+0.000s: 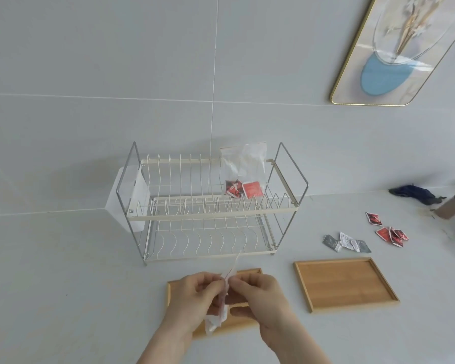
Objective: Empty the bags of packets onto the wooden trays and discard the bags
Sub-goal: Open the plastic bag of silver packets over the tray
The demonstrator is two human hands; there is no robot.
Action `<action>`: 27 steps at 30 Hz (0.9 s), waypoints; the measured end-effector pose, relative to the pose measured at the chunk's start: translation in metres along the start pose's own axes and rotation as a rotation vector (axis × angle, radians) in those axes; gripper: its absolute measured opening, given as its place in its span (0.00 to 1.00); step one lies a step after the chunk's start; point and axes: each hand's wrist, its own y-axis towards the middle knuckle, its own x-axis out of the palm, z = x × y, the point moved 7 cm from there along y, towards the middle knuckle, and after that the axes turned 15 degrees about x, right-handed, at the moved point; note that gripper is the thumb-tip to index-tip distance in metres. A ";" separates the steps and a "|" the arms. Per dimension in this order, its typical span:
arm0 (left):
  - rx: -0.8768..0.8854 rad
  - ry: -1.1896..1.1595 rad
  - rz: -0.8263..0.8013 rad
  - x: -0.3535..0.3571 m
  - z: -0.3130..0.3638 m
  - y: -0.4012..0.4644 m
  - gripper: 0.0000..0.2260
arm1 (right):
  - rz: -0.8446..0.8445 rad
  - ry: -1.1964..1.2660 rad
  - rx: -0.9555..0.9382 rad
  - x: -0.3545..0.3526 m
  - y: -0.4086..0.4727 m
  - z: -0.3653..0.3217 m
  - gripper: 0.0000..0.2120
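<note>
My left hand [195, 292] and my right hand [258, 292] both pinch the top of a clear plastic bag [222, 308], held edge-on above the nearer wooden tray [250, 272]. The bag's lower end hangs crumpled below my left hand; I cannot tell what is inside. A second wooden tray [344, 283] lies to the right with nothing on it. Another clear bag [243, 169] with red packets at its bottom stands in the top tier of the white dish rack [210, 206].
Loose red packets [390, 233] and grey and white packets [347, 243] lie on the counter behind the right tray. A dark cloth [415, 193] and a brown bottle [452, 206] sit at the far right. A framed picture [397, 48] hangs on the tiled wall.
</note>
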 end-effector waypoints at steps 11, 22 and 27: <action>0.171 0.331 0.193 -0.050 0.001 -0.007 0.07 | 0.480 -0.437 -0.347 -0.031 -0.010 -0.015 0.09; 0.515 0.655 -0.317 -0.020 0.009 0.013 0.49 | -0.047 -0.313 -0.335 -0.025 -0.044 -0.089 0.09; 0.534 0.514 -0.492 0.015 0.029 0.013 0.33 | -0.307 -0.080 -0.370 -0.031 -0.058 -0.115 0.08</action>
